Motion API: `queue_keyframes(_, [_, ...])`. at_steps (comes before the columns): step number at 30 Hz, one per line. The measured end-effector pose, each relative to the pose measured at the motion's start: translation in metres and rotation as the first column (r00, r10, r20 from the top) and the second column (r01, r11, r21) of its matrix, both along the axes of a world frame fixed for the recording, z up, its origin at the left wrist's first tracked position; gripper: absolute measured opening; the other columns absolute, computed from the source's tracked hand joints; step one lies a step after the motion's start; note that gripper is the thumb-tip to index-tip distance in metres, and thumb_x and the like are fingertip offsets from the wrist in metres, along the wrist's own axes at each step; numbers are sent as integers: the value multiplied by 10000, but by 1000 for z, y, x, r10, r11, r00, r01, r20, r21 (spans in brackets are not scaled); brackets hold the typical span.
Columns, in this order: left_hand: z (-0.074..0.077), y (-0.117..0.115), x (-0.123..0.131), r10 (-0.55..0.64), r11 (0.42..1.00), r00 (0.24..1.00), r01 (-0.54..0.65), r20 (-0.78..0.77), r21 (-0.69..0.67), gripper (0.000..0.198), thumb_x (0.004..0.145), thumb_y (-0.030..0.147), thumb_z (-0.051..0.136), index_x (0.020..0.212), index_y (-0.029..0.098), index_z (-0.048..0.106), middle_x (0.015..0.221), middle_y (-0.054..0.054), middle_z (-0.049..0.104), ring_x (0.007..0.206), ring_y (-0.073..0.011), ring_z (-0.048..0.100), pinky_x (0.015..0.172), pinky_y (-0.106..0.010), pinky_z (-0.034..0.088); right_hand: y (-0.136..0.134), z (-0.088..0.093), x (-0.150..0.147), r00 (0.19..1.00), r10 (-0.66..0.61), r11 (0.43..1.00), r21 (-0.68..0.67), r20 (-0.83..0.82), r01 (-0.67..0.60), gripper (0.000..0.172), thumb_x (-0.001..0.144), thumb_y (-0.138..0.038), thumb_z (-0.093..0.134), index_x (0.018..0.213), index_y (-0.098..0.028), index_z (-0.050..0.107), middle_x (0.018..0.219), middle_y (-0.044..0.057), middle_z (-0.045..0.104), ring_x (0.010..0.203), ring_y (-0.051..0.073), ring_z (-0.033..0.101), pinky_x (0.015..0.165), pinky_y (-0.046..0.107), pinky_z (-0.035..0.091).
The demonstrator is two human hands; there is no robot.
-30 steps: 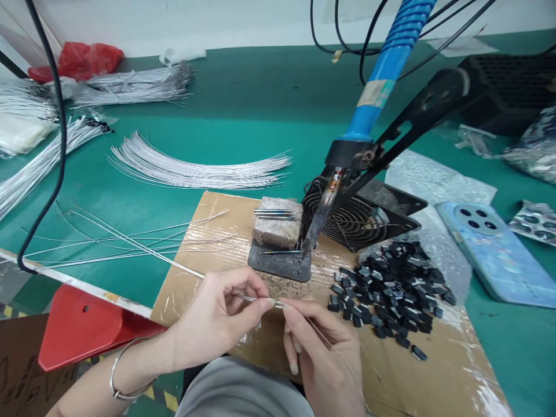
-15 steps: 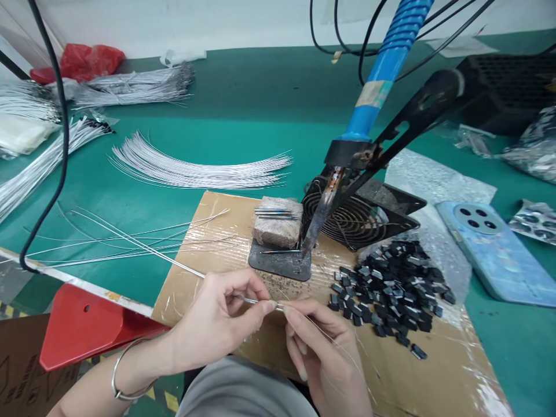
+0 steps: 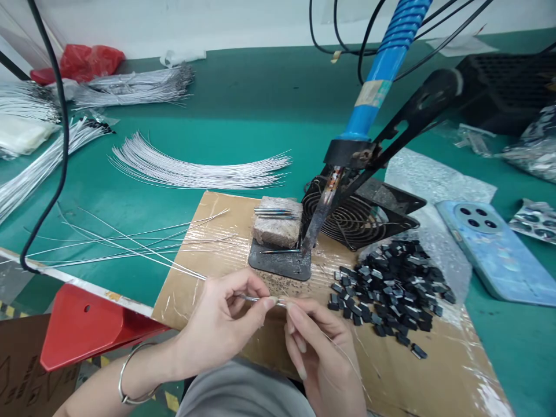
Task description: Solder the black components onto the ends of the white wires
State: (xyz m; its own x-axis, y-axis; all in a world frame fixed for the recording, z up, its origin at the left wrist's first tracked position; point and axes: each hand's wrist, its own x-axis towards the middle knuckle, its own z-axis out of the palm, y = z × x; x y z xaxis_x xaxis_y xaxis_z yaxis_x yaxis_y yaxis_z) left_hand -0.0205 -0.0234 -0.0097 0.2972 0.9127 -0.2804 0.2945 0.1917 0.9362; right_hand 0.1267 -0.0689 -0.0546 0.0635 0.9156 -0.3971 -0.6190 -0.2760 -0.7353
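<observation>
My left hand (image 3: 223, 321) pinches a thin silver wire (image 3: 143, 253) that runs up and left over the cardboard's edge. My right hand (image 3: 324, 347) pinches the same wire's near end, where a finer strand curls down past its fingers. The fingertips of both hands almost meet over the taped cardboard sheet (image 3: 434, 370). Just beyond them stands a blue-handled soldering iron (image 3: 369, 110) held in a black stand, its tip down on a dark metal plate (image 3: 280, 263) beside a worn sponge block (image 3: 278, 229).
A pile of small black parts (image 3: 391, 289) lies right of my hands, a small fan (image 3: 360, 220) behind it. A blue phone (image 3: 497, 252) lies at right. Wire bundles (image 3: 195, 171) fan over the green mat; a red piece (image 3: 87, 327) sticks out at left.
Both hands stay pinched on the wire and have shifted only slightly; the wire's far end has dropped a little to the left.
</observation>
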Motion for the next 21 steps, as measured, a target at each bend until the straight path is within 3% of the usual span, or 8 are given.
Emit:
queue_keyframes(5, [0,-1,1,0,1000,1000,1,-9,26,138,927,250,617,830,152,618,692,18,552,568,-90,392,492,-219,290,1,4,2,1000,9,1000,-8,-8,-9,207,801,-372,819,714,-189,778,501,-43,499,326,16,367,328,133,195])
queue_keyframes(11, [-3,-4,3,27,998,999,-25,-33,60,151,924,254,617,811,153,608,665,37,513,526,-77,320,462,-222,247,0,-1,1,1000,7,1000,-6,-24,-7,159,819,-365,808,797,-208,804,513,-46,506,336,20,379,332,133,249])
queue_keyframes(17, [-7,-6,5,65,997,998,-65,9,51,156,932,275,613,826,161,610,715,6,566,590,-102,454,522,-225,360,-1,0,-3,999,-18,1000,-9,-37,18,176,828,-377,800,784,-208,794,549,-39,526,350,7,388,330,108,256])
queue_keyframes(21, [-6,-5,6,73,997,997,-74,16,31,164,923,283,619,815,161,602,715,7,562,592,-104,464,531,-226,377,0,0,-4,999,-22,1000,-13,-44,22,186,820,-384,808,775,-205,789,541,-41,518,345,1,382,330,98,250])
